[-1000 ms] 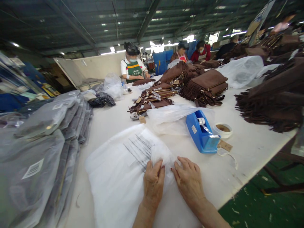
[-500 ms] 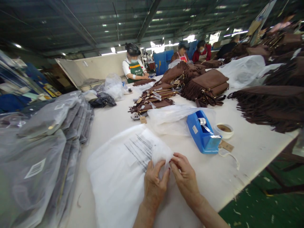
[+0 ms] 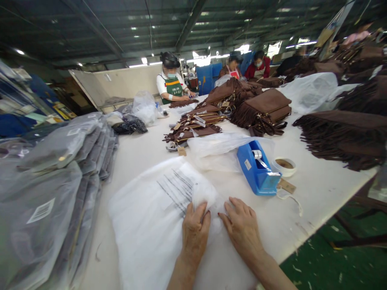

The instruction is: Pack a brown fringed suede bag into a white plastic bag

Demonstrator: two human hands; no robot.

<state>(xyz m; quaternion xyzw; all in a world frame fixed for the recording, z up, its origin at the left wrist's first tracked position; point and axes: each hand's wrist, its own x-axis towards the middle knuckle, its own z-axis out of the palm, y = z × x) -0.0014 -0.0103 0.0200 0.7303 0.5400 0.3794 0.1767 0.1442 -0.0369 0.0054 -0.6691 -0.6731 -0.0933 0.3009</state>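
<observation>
White bag (image 3: pixel 142 217): bulk toward ten o'clock from your left hand (image 3: pixel 195 231), nearer, touching it; whether pinching, unclear. Your right hand (image 3: pixel 243 225), three o'clock from left: fingers spread, grasping nothing.

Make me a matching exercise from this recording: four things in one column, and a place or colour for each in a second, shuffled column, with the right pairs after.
Things:
1. Left hand
2. Tape dispenser
3. Stack of packages with barcode labels
4. Fringed bag at far right, nearest the table's edge

Places and colours:
A. Along the left side of the table
B. Dark brown
C. On the white bag with dark printed lines
D. Blue

Right pairs: 1-C, 2-D, 3-A, 4-B.
</observation>
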